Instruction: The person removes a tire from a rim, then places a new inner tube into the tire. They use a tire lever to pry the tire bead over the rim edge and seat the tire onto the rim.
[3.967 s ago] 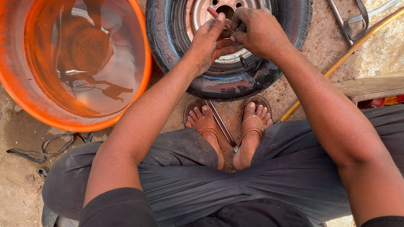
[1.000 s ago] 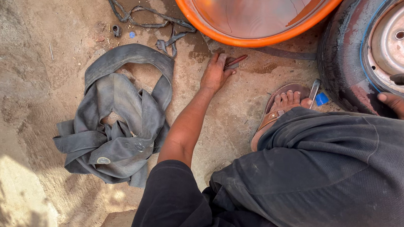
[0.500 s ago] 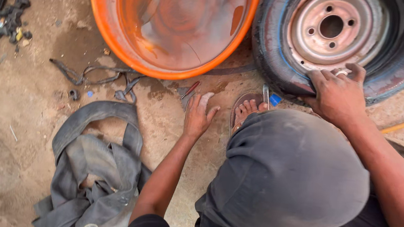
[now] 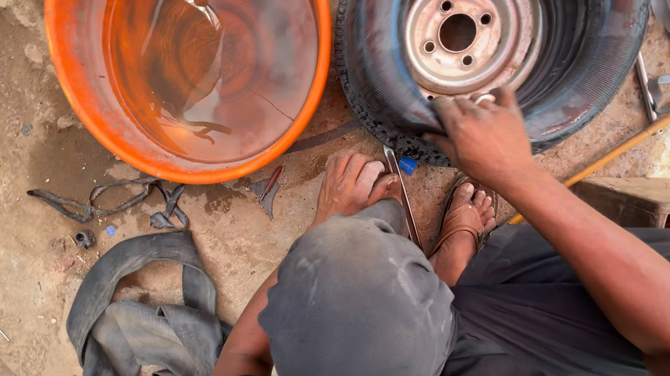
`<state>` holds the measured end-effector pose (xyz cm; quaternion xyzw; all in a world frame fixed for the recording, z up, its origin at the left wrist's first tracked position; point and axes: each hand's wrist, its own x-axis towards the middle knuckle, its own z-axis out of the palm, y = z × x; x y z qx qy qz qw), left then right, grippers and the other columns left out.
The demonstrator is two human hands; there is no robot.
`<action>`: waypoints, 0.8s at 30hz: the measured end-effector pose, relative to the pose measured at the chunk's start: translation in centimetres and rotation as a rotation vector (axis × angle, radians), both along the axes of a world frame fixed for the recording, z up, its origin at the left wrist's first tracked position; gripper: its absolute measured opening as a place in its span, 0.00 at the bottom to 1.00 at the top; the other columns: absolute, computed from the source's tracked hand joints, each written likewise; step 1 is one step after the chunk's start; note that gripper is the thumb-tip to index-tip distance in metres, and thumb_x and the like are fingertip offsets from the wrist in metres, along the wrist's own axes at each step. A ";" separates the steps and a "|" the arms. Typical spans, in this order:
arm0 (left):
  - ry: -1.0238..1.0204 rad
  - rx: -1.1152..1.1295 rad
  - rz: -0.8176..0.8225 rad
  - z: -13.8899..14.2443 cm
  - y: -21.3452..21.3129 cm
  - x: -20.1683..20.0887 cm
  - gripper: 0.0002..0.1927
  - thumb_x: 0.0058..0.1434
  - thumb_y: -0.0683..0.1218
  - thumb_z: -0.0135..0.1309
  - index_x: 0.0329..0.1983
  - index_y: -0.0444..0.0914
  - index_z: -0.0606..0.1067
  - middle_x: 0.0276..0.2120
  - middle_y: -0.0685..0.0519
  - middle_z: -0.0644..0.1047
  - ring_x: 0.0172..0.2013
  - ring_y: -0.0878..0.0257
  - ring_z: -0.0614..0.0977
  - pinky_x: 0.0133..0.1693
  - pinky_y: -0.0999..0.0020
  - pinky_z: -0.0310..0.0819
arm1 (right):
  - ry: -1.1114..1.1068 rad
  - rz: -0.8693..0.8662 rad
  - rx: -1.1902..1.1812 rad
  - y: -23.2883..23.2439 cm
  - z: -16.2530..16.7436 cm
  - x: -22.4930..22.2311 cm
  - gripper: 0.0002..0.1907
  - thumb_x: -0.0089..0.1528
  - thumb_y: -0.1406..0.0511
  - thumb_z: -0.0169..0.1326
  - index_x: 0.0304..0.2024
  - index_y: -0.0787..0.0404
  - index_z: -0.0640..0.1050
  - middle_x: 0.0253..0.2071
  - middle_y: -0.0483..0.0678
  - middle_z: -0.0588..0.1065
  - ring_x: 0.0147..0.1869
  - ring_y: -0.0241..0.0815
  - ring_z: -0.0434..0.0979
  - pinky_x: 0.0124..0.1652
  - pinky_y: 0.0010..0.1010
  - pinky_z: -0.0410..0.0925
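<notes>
Head view puts my right hand (image 4: 485, 137) on the near wall of the tyre (image 4: 381, 68), fingers (image 4: 451, 109) spread and pressed flat over the rubber just below the rusty rim (image 4: 467, 36); they grip nothing that I can see. Half a second ago that hand lay at the same spot on the tyre, so it has held its place while the view shifted left and closer.

My left hand (image 4: 352, 186) now rests on the ground right beside the tyre's near edge, fingers together and curled down. I cannot tell whether they close on anything. A thin metal bar (image 4: 404, 199) runs from the tyre past the thumb side of that hand toward my knee (image 4: 359, 315), and a small blue cap (image 4: 408, 165) lies just beyond the fingertips, against the tyre. Earlier this hand was on bare dirt farther left, near the red-handled tool (image 4: 270, 185); that tool now lies well to the left of the fingers, under the rim of the orange tub (image 4: 58, 59).

The tub, holding water, stands to the left of both hands, touching the tyre. My sandalled foot (image 4: 465, 214) sits below the right hand. A slack inner tube (image 4: 140, 308) lies on the dirt, well behind the left hand.
</notes>
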<state>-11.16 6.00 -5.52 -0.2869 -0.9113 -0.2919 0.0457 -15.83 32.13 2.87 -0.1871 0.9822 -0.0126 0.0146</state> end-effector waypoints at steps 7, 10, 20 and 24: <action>0.184 -0.131 -0.226 -3.9 0.6 -2.6 0.17 0.65 0.57 0.63 0.50 0.46 0.73 0.46 0.53 0.71 0.55 0.53 0.72 0.56 0.52 0.66 | -0.132 -0.139 -0.457 2.7 -2.4 -2.5 0.30 0.70 0.47 0.53 0.65 0.59 0.73 0.52 0.58 0.78 0.53 0.59 0.80 0.55 0.55 0.69; 0.255 -0.104 -0.242 -4.8 0.1 -2.8 0.18 0.66 0.58 0.62 0.53 0.49 0.72 0.49 0.54 0.69 0.57 0.54 0.70 0.59 0.52 0.63 | -0.166 -0.242 -0.453 4.5 -4.0 -5.6 0.23 0.74 0.51 0.51 0.64 0.57 0.74 0.55 0.58 0.78 0.57 0.60 0.79 0.55 0.51 0.71; 0.381 -0.049 -0.282 -13.5 0.8 -6.5 0.21 0.69 0.61 0.59 0.62 0.60 0.68 0.56 0.58 0.63 0.63 0.58 0.63 0.67 0.53 0.55 | -0.495 -0.275 -0.132 3.0 -12.9 -15.0 0.22 0.70 0.54 0.50 0.60 0.59 0.73 0.51 0.57 0.76 0.50 0.58 0.80 0.46 0.53 0.72; 0.420 -0.059 -0.276 -17.3 1.2 -7.4 0.24 0.71 0.62 0.57 0.67 0.67 0.63 0.61 0.62 0.60 0.66 0.60 0.59 0.70 0.55 0.53 | -0.547 -0.259 -0.026 3.0 -13.8 -16.9 0.14 0.72 0.57 0.48 0.54 0.56 0.77 0.47 0.52 0.79 0.47 0.53 0.82 0.43 0.50 0.74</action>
